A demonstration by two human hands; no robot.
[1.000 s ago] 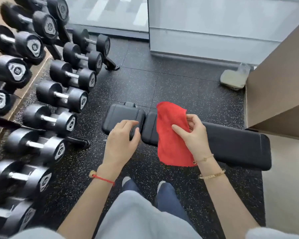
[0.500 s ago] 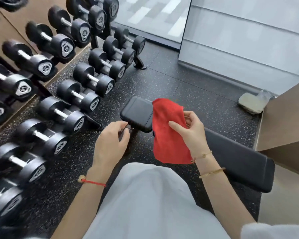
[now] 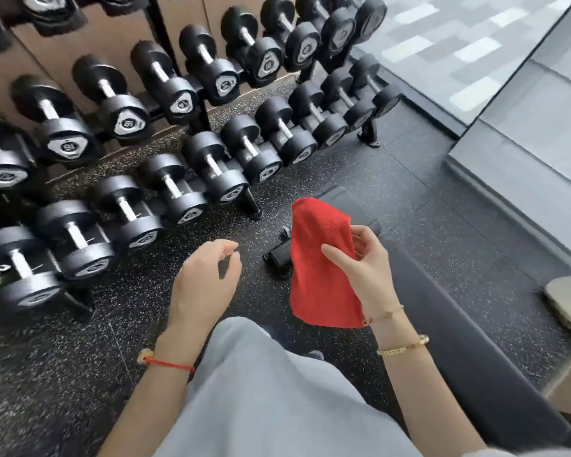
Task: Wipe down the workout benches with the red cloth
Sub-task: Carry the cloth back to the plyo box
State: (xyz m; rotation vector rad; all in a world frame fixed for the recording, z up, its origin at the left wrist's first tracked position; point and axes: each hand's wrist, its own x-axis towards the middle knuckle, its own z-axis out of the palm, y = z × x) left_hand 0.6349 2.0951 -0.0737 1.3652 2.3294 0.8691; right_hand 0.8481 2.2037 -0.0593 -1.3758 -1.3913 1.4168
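A red cloth [image 3: 320, 258] hangs in front of me, and my right hand [image 3: 365, 262] grips its right edge between thumb and fingers. Behind it runs the black padded workout bench [image 3: 449, 328], from its small seat pad [image 3: 360, 206] at the top down to the lower right. The cloth hides part of the seat pad. My left hand [image 3: 205, 278] hovers over the floor to the left of the bench, fingers loosely curled, holding nothing. A black bench foot [image 3: 279, 255] shows between my hands.
A rack of several black dumbbells [image 3: 165, 133] fills the left and top. Speckled black rubber floor [image 3: 442, 232] surrounds the bench. A grey raised ledge [image 3: 521, 179] lies to the right, with a pale sponge-like pad [image 3: 567, 308] below it. My grey-clad leg [image 3: 271, 400] is at the bottom.
My left hand has come off the bench's seat pad and now hangs free over the floor. My view has swung left toward the dumbbell rack. The right hand still holds the cloth.
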